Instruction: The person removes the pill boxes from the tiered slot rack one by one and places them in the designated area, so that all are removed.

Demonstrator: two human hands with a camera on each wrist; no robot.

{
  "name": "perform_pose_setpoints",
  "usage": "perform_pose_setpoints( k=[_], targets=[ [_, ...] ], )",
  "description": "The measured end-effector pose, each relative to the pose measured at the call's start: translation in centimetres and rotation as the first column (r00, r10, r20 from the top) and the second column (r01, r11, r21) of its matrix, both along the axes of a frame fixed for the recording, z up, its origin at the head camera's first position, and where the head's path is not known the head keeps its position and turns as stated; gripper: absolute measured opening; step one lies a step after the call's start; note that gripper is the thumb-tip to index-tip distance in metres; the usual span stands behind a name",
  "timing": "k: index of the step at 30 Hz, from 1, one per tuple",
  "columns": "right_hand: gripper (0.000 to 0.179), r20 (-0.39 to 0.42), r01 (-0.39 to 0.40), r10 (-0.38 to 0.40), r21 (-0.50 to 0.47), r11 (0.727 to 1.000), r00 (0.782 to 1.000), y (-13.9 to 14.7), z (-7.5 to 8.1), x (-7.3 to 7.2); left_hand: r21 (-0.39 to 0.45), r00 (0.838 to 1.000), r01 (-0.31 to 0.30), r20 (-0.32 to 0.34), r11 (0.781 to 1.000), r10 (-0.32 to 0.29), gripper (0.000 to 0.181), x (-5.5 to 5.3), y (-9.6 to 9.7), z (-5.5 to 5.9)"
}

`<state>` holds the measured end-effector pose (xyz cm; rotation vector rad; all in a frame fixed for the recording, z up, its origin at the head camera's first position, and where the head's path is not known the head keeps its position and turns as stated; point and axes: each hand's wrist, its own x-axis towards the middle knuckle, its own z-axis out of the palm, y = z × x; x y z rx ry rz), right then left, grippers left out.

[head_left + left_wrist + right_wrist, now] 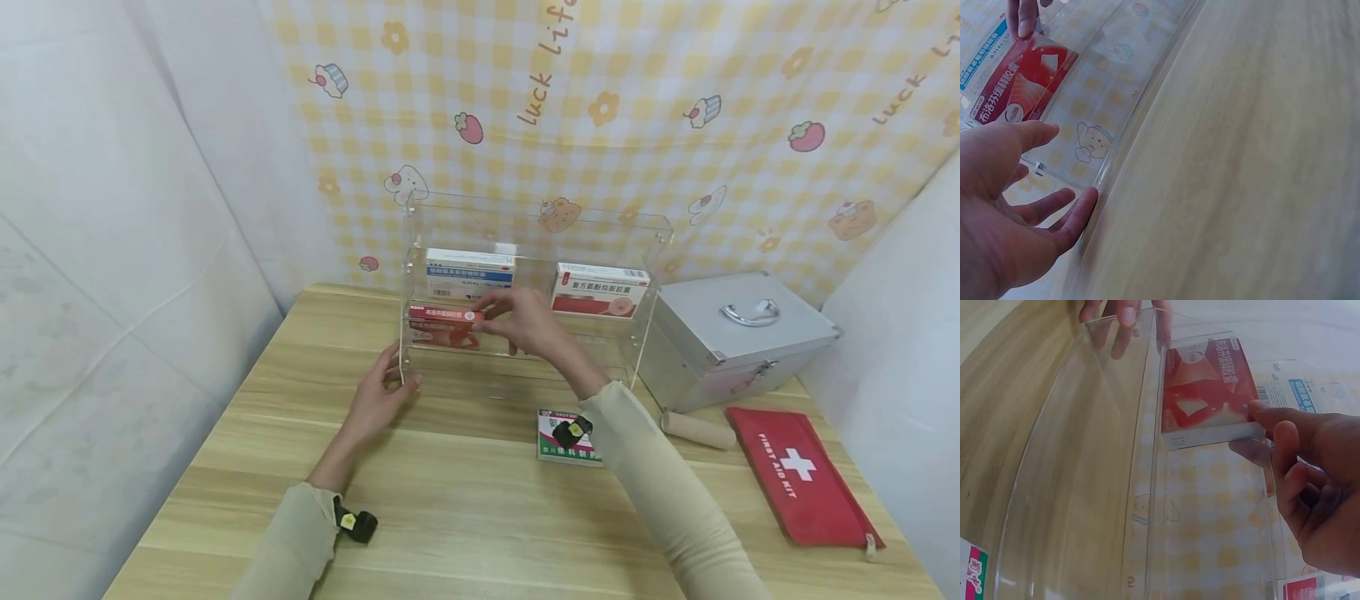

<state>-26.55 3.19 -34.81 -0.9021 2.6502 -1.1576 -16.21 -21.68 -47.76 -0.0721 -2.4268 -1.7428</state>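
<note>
A clear acrylic display rack [480, 379] stands on the table. My right hand [525, 321] pinches a red medicine box [442, 327] by its right end, low on the rack's left side. That box [1207, 387] shows its red front and a white narrow side in the right wrist view. My left hand [378, 396] is spread at the rack's left side panel, fingertips at its edge; in the left wrist view the left hand [1016, 206] has thumb and fingers apart. Above the red box sits a blue-and-white medicine box [468, 275]. A white-and-red medicine box [600, 292] stands to the right.
A green-and-white medicine box [566, 450] lies on the table in front of the rack, partly under my right sleeve. To the right are a silver metal case [742, 333], a beige roll [697, 430] and a red first aid pouch [806, 483]. A checked curtain [637, 167] hangs behind.
</note>
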Motion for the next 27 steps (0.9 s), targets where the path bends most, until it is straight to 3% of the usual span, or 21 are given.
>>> perform_pose_setpoints(
  k=[5,12,15,24,27],
  targets=[
    [0.021,0.049,0.020,-0.017,-0.065,0.998,0.999,0.3,-0.3,-0.1,0.015,1.000,0.013,0.005,1.000,-0.013,0.069,0.2,0.2,0.5],
    [0.020,0.038,0.013,-0.009,-0.128,0.992,0.999,0.7,-0.2,0.0,0.027,0.999,0.031,0.015,0.999,-0.031,0.068,1.7,0.9,3.8],
    [0.020,0.020,-0.003,0.006,-0.151,0.989,1.000,0.8,-0.2,0.1,0.023,0.999,0.028,0.031,0.999,-0.028,0.068,2.0,1.1,4.3],
    [0.021,-0.036,-0.015,0.006,-0.242,0.970,0.999,1.0,-0.1,-0.1,0.034,0.999,0.024,0.042,0.999,-0.025,0.069,2.0,1.0,4.2],
    [0.022,-0.086,-0.027,0.003,-0.272,0.962,0.996,1.1,0.1,-0.1,0.035,0.999,0.017,0.036,0.999,-0.019,0.071,1.2,0.6,2.6]
  ],
)
